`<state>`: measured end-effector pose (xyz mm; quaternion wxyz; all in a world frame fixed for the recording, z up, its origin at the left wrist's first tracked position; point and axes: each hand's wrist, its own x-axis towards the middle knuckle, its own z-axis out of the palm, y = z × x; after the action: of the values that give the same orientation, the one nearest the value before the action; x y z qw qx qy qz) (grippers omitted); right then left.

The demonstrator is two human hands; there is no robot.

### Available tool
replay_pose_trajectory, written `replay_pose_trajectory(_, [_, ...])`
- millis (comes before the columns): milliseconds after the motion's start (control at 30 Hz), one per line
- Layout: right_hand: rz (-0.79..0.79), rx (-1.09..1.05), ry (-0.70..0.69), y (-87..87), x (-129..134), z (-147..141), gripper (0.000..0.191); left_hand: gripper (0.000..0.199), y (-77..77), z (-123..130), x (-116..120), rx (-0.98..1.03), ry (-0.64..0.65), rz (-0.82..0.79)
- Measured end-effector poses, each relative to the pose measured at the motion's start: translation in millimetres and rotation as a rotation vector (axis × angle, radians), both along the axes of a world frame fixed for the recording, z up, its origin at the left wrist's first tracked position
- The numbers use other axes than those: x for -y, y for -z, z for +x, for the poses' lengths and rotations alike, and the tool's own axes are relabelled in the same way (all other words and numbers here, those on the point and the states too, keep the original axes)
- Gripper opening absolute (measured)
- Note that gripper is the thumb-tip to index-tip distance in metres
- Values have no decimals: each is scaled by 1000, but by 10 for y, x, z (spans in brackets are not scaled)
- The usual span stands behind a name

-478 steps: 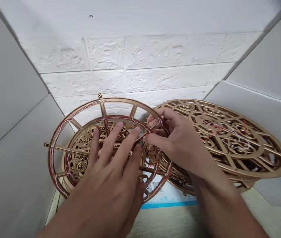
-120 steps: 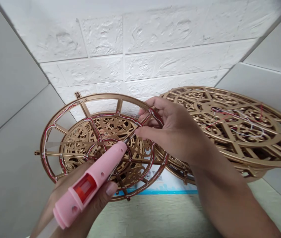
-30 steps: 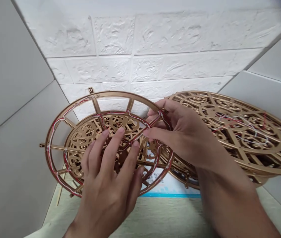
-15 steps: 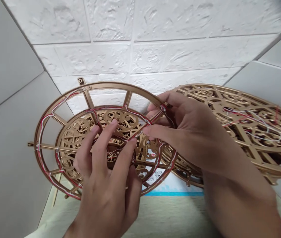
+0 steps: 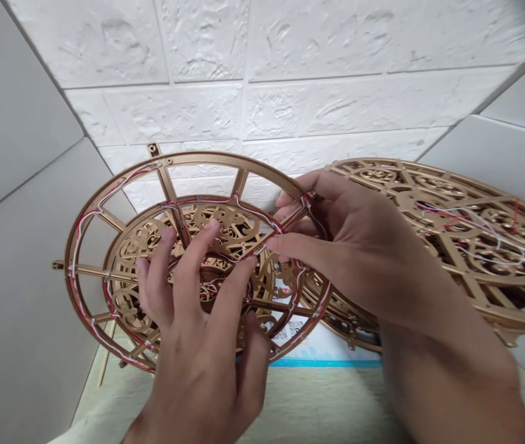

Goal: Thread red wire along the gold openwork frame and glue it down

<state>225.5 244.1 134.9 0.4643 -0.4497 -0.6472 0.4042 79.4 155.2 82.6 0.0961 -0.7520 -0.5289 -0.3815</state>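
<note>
White embossed brick-effect wall (image 5: pixel 336 105) fills the background, with a grey panel (image 5: pixel 12 246) at the left and a pale bench (image 5: pixel 318 401) below. Little has changed since the last view: your hands and the work sit almost where they were, with your left fingers only slightly wider. Your left hand (image 5: pixel 197 333) lies open and fanned, its fingertips (image 5: pixel 211 225) over a gold filigree disc (image 5: pixel 137 246) inside a gold spoked ring frame (image 5: pixel 197 159). Red and white wires (image 5: pixel 86 228) run along the frame. Your right hand (image 5: pixel 350 253) holds a narrow grip on the frame's upper right rim, with fingers behind and index finger in front. The frame stands tilted above the bench, its right edge overlapping a second gold filigree disc (image 5: pixel 479 246) that runs out of view at the right. Its lower rim sits just above a sheet with a blue stripe (image 5: pixel 327 363). A thin wooden stick (image 5: pixel 106 354) lies just beneath its lower left. Open room remains above the frame, against the wall.
</note>
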Motion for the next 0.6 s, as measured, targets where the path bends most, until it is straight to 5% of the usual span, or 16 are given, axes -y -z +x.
replay_pose_trajectory(600, [36,-17,-27,49,7,20,25,44,13,-24,-12,1,39,7])
